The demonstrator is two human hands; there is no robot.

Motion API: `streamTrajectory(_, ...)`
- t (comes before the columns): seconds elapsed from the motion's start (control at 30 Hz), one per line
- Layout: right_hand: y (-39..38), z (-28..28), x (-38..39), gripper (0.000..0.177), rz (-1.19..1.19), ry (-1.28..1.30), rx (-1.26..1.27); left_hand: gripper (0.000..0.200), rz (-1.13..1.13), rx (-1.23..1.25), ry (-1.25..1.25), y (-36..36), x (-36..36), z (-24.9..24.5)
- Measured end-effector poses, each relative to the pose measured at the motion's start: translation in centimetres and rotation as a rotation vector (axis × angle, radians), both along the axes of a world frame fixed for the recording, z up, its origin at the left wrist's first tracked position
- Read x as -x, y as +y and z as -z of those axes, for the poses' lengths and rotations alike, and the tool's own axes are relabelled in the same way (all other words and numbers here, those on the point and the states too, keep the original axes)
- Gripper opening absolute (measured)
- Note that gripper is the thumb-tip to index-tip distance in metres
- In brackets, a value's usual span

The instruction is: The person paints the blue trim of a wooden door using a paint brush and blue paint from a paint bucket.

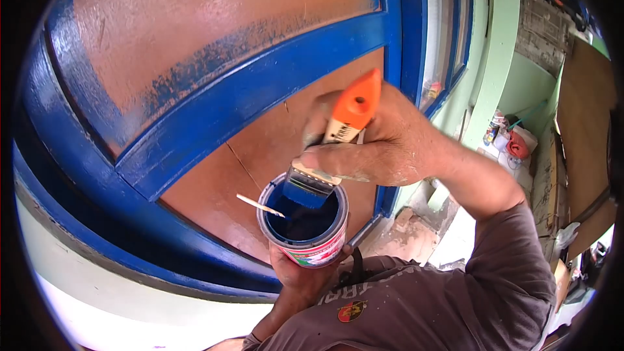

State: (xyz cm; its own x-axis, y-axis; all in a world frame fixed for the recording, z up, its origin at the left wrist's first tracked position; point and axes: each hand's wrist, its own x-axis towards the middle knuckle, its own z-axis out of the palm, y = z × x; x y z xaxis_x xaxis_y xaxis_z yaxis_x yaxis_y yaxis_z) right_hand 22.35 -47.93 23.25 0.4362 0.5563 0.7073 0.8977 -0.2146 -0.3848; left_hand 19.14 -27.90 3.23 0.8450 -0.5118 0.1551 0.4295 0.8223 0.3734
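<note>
My right hand (380, 146) is closed round a paintbrush (348, 114) with an orange-tipped wooden handle. Its bristles point down into the mouth of a paint can (309, 247) and are coated in blue. Dark blue paint lies inside the can, and a thin wooden stick (260, 205) leans over its left rim. From below, my left hand (296, 270) grips the can, its fingers partly hidden behind it. Just beyond both hands stands a door (253, 88) with blue-painted rails and brown panels; the upper panel has patchy blue along its edges.
Right of the door is a blue-framed window (448, 32) beside a pale green wall post (497, 45). Bags and bottles (513, 143) lie in the corner behind my right arm. A large brown board (588, 110) leans at the far right.
</note>
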Motion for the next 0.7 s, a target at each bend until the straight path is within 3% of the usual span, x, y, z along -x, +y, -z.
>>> streamTrajectory(0.13, -0.7, 4.4, -0.6, 0.007, -0.061, 0.492, -0.414, 0.076, 0.046, 0.035, 0.050, -0.1, 0.1, -0.2)
streamTrajectory(0.2, -0.7, 7.6, -1.7, 0.009, -0.100, 0.665, -0.644, 0.088, 0.001, 0.023, 0.135, -0.5, 0.3, -0.6)
streamTrajectory(0.43, -0.5, 12.0, -2.8, 0.014, -0.232, 0.816, -0.873, 0.084, 0.097, 0.091, 0.125, -0.1, -0.5, 1.1)
streamTrajectory(0.7, -0.3, 12.3, -3.3, 0.015, -0.427, 0.911, -1.035, 0.081, 0.048, 0.000, 0.020, -0.9, -0.4, -1.4)
